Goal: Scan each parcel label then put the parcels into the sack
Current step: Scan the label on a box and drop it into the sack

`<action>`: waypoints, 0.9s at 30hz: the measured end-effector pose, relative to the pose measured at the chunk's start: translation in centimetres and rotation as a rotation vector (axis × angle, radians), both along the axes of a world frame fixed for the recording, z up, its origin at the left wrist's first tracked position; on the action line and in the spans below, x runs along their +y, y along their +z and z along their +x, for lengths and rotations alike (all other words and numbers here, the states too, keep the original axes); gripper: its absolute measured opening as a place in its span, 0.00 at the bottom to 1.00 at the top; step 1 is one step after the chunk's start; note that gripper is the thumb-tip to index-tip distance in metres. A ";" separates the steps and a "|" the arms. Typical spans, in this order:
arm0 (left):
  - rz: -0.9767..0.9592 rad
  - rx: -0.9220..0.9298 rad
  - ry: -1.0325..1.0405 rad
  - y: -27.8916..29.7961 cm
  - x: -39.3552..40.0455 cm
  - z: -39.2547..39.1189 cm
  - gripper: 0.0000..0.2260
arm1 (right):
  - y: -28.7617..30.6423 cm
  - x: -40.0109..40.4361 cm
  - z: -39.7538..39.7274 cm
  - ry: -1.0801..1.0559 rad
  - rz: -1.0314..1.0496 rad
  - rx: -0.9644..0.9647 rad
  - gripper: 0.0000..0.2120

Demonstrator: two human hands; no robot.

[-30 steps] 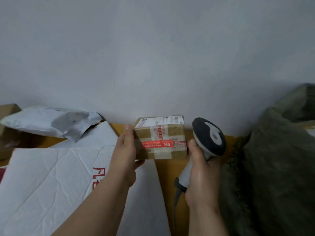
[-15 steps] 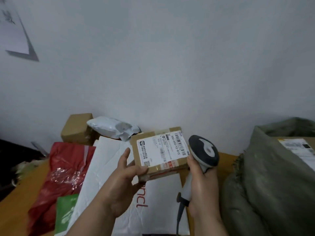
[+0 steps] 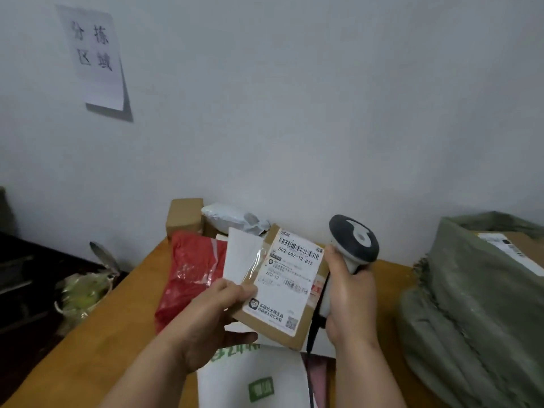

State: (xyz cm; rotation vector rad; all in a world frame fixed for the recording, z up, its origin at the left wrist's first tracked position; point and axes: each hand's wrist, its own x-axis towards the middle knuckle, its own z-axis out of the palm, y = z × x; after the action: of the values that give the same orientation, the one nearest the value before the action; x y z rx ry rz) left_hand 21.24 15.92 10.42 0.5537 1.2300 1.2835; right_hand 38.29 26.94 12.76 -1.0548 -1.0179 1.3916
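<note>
Parcel (image 3: 282, 285) now turned, label "502-602-12-815" (image 3: 290, 278)

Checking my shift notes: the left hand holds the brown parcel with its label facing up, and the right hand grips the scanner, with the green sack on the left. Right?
Not quite: in the head view the green sack stands on the right. The left hand does hold the brown parcel, label up, and the right hand grips the scanner.
</note>
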 end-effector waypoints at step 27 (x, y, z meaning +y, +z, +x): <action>0.279 -0.167 0.479 1.1 -8.8 -1.3 0.31 | 5.6 -11.3 1.2 0.479 0.017 -0.299 0.05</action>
State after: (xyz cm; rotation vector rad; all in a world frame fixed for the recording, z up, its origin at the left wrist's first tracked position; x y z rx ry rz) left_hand 19.92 7.16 11.56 0.3460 1.0840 1.8857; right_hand 39.53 15.69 18.34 -1.0691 -1.5761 1.6265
